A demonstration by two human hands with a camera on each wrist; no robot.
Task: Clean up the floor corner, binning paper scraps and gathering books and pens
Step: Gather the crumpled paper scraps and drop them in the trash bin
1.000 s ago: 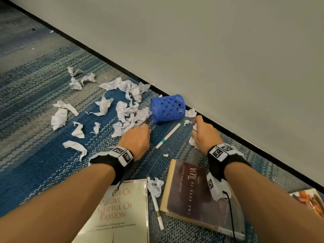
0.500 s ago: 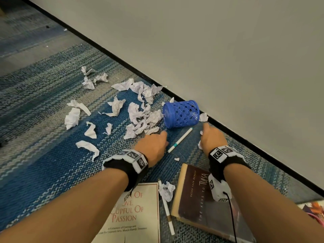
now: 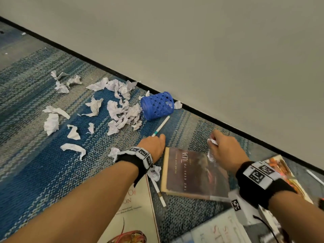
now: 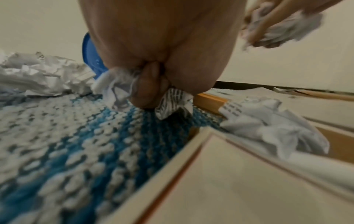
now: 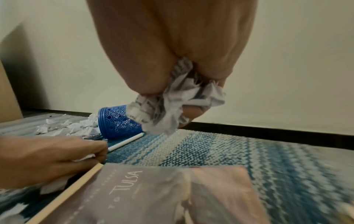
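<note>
A blue perforated cup [image 3: 157, 106] lies on its side against the wall's base, with torn paper scraps [image 3: 122, 113] spread over the carpet to its left. A white pen with a teal band [image 3: 161, 126] lies just below the cup. My left hand [image 3: 155, 146] rests low on the carpet by that pen's near end, its fingers curled round paper scraps [image 4: 114, 89]. My right hand [image 3: 224, 149] hovers over the far corner of the dark "Keys to Tulsa" book [image 3: 192, 174] and grips a crumpled paper wad [image 5: 176, 106]. A second pen [image 3: 158, 190] lies between that book and a cream book [image 3: 133, 207].
The grey wall with its black skirting [image 3: 228, 127] runs diagonally close behind the cup. More books [image 3: 280, 165] and another pen [image 3: 313, 176] lie at the right, and a pale book [image 3: 219, 230] lies at the bottom. A crumpled scrap [image 3: 155, 172] sits on the second pen.
Both hands have drawn back from the cup toward the books. The left hand has left the scrap pile; the right has moved from the wall edge to over the Tulsa book, paper in its grip.
</note>
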